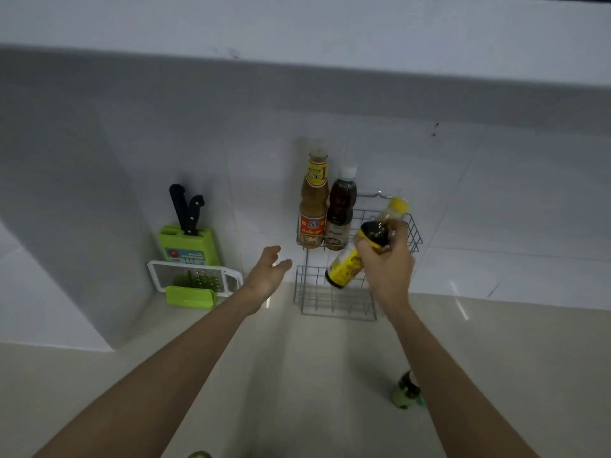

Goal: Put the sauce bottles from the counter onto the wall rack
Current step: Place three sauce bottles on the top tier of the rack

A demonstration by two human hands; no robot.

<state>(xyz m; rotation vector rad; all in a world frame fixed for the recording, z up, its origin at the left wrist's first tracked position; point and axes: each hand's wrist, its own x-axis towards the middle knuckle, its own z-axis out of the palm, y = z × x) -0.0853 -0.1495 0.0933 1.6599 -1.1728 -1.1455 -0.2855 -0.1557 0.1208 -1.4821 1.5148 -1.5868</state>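
A two-tier wire wall rack point(413, 234) hangs on the tiled wall. Its upper basket holds a tall tan sauce bottle point(313, 206) with a red and yellow label and, right of it, a dark sauce bottle point(340, 213) with a white cap. My right hand point(388, 262) is shut on a dark bottle with a yellow label and yellow cap point(350, 264), tilted in front of the rack between the two baskets. My left hand point(269, 269) hovers open just left of the rack. The lower basket point(317, 302) looks empty. A small green-labelled bottle point(408, 390) stands on the counter, partly hidden by my right forearm.
In the left corner a green knife block point(190, 247) holds two black-handled knives point(186, 208). A white and green grater point(195, 280) leans in front of it. An overhead cabinet point(297, 31) juts out above. The pale counter point(281, 375) runs toward me.
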